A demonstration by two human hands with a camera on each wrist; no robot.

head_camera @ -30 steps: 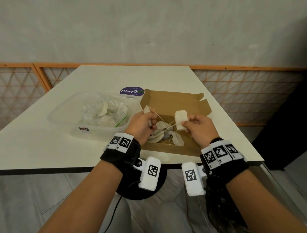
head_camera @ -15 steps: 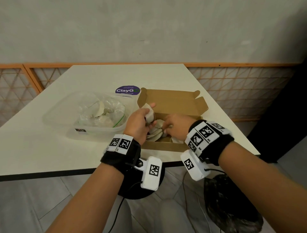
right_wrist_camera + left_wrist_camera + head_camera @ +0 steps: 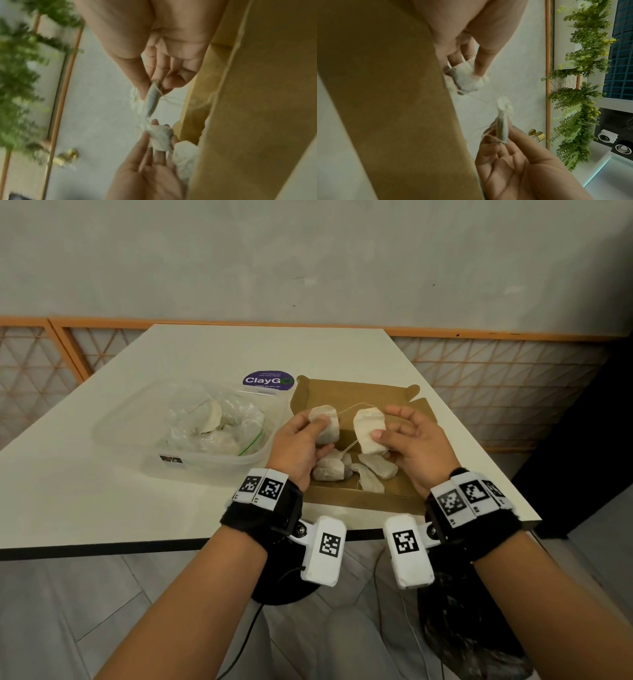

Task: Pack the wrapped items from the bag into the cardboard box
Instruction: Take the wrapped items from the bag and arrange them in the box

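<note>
An open cardboard box (image 3: 407, 498) lies on the white table with several pale wrapped packets (image 3: 378, 465) inside. Above it, my left hand (image 3: 301, 440) pinches one wrapped packet (image 3: 325, 428) between thumb and fingers. My right hand (image 3: 407, 440) pinches a second packet (image 3: 369, 429). A thin string runs between the two packets. The left wrist view shows the left packet (image 3: 467, 78) and the right packet (image 3: 503, 121) edge-on. In the right wrist view the same two appear: right packet (image 3: 153, 98), left packet (image 3: 160, 136). A clear zip bag (image 3: 212, 426) with more packets sits in a plastic tub.
The clear plastic tub (image 3: 191, 463) stands left of the box. A purple round sticker (image 3: 269, 380) lies behind it. The table's front edge (image 3: 137, 549) runs just under my wrists. An orange lattice railing (image 3: 479, 371) borders the table behind and to the right.
My right hand dipped into the box, then rose again with a packet. Both hands now hold their packets side by side above the box, with string between them.
</note>
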